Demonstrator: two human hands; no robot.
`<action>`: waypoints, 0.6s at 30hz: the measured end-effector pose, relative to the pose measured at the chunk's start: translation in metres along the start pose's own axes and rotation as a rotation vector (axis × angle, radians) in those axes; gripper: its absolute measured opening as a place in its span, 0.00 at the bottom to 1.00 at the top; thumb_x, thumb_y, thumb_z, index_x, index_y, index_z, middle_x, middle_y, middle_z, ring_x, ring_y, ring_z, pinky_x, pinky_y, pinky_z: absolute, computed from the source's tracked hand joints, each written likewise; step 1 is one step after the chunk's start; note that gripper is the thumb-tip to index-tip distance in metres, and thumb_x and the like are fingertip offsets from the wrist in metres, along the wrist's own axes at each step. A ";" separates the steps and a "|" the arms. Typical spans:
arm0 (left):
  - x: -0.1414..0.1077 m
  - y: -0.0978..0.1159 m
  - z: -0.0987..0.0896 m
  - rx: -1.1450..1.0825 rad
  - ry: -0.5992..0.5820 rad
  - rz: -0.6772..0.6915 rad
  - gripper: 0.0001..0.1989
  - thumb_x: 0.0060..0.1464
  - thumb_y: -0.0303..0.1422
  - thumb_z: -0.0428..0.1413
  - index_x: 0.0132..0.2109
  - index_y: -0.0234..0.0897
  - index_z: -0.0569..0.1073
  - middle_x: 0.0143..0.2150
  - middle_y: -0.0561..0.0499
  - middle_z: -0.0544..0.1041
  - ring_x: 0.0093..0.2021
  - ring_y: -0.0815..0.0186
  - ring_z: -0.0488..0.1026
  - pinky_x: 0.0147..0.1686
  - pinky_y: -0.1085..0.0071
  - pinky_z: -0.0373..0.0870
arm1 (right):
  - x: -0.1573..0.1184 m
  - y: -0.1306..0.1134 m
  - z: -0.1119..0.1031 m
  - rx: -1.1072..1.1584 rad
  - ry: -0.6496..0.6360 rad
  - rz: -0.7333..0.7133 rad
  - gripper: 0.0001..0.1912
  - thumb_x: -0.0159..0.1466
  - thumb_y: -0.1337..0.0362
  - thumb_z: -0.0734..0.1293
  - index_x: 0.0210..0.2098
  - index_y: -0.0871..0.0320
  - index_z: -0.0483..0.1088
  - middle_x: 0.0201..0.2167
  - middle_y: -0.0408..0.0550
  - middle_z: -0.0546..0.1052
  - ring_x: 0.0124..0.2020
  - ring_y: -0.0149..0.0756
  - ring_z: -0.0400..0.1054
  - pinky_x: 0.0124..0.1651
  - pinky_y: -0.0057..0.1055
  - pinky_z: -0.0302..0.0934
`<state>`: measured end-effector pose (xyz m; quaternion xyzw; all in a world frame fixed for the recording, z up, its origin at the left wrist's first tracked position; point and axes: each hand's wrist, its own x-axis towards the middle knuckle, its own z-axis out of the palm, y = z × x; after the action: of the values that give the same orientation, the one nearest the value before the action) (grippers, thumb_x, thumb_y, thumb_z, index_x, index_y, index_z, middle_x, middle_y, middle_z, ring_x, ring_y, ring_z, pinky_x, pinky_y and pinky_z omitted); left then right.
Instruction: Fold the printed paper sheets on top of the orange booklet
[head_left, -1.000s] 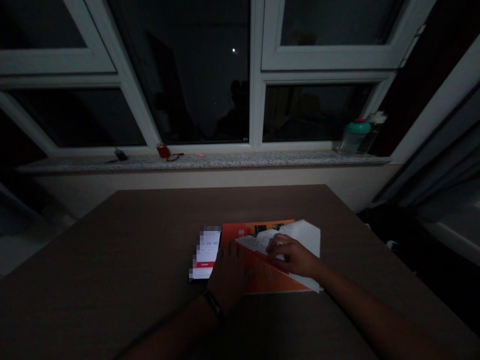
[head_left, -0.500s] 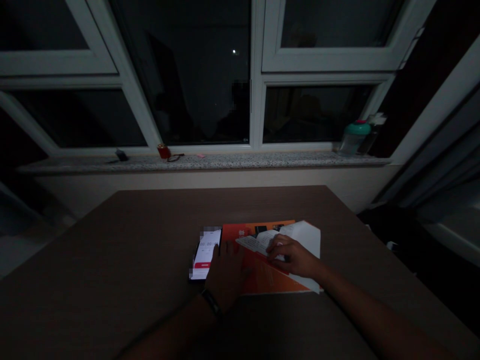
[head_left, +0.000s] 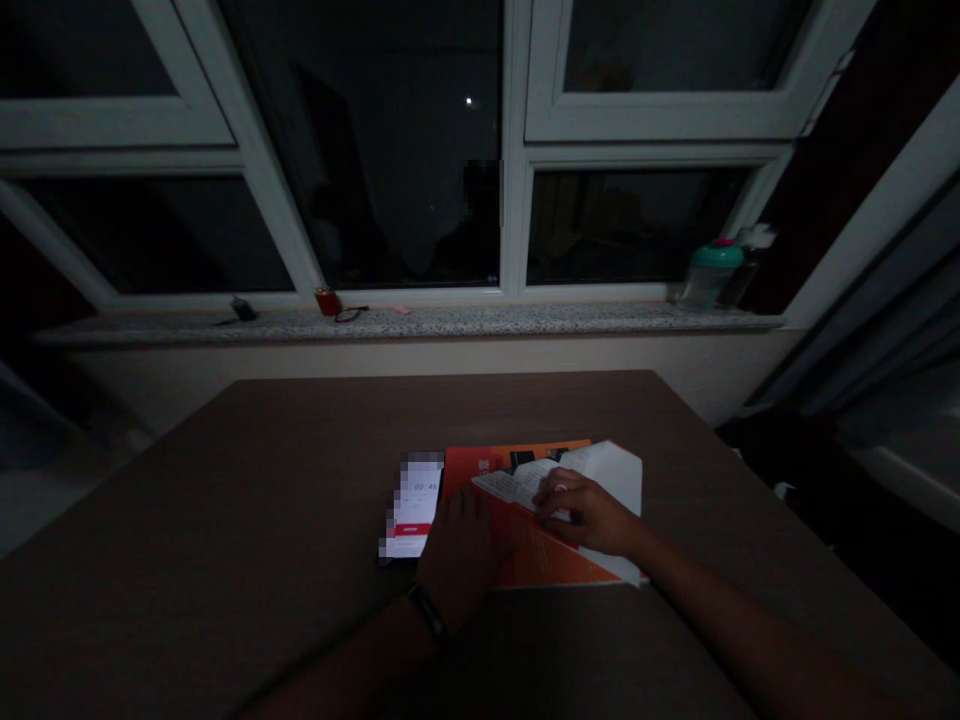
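A sheet of white paper with print on it, folded towards a point at its left end [head_left: 615,480], lies on an orange and red booklet [head_left: 540,555]. My right hand [head_left: 589,515] rests on the paper with curled fingers, thumb and fingertips closed at its folded edge. Flat on the booklet's left part lies my left hand [head_left: 459,548], fingers stretched out and holding nothing; a dark band circles its wrist. Just left of that hand is a lit phone [head_left: 414,505] showing a running timer, its lower right corner partly covered.
All of this lies on a brown wooden table [head_left: 300,480]. Beyond it, a speckled stone sill [head_left: 465,322] carries a small red jar [head_left: 327,302], a dark small bottle [head_left: 242,309] and a green-lidded bottle [head_left: 712,272]. The room is dim.
My left hand has shifted slightly right, away from the phone, and its fingers now lie closer together on the booklet. My right hand and the paper look unchanged.
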<state>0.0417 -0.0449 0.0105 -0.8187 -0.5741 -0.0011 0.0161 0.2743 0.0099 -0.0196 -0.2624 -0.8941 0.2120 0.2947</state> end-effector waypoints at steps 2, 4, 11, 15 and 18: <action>0.000 0.000 0.002 0.003 -0.001 -0.006 0.27 0.61 0.42 0.55 0.58 0.25 0.68 0.60 0.31 0.67 0.59 0.46 0.65 0.57 0.52 0.61 | 0.000 0.001 0.001 -0.002 0.003 0.000 0.04 0.64 0.66 0.68 0.37 0.55 0.76 0.37 0.49 0.77 0.42 0.37 0.68 0.47 0.36 0.61; -0.001 0.000 0.003 0.004 0.009 -0.011 0.27 0.61 0.43 0.55 0.59 0.25 0.67 0.61 0.31 0.66 0.59 0.46 0.64 0.56 0.52 0.62 | 0.000 0.002 0.001 -0.001 0.004 -0.002 0.04 0.64 0.66 0.68 0.37 0.55 0.76 0.37 0.49 0.77 0.42 0.38 0.68 0.47 0.36 0.61; 0.000 0.002 -0.005 -0.026 -0.071 -0.034 0.29 0.61 0.42 0.55 0.61 0.22 0.64 0.62 0.29 0.64 0.60 0.47 0.63 0.57 0.54 0.62 | 0.000 0.001 0.000 -0.012 0.004 -0.004 0.04 0.64 0.65 0.68 0.38 0.55 0.76 0.37 0.49 0.77 0.42 0.38 0.68 0.47 0.37 0.61; 0.001 0.001 -0.005 -0.046 -0.065 -0.034 0.28 0.61 0.41 0.55 0.61 0.24 0.64 0.62 0.30 0.64 0.60 0.47 0.64 0.56 0.54 0.63 | 0.001 -0.001 0.000 -0.014 0.005 -0.013 0.05 0.65 0.65 0.67 0.38 0.55 0.76 0.37 0.50 0.77 0.42 0.38 0.69 0.47 0.37 0.62; 0.002 -0.001 0.001 -0.060 -0.034 -0.038 0.28 0.61 0.41 0.55 0.61 0.24 0.64 0.61 0.31 0.65 0.59 0.48 0.64 0.55 0.55 0.63 | 0.001 0.000 0.001 -0.011 0.006 -0.016 0.04 0.64 0.64 0.68 0.37 0.55 0.76 0.37 0.50 0.77 0.42 0.38 0.69 0.47 0.37 0.62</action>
<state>0.0416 -0.0429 0.0099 -0.8077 -0.5893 -0.0049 -0.0182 0.2735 0.0101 -0.0198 -0.2574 -0.8964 0.2039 0.2976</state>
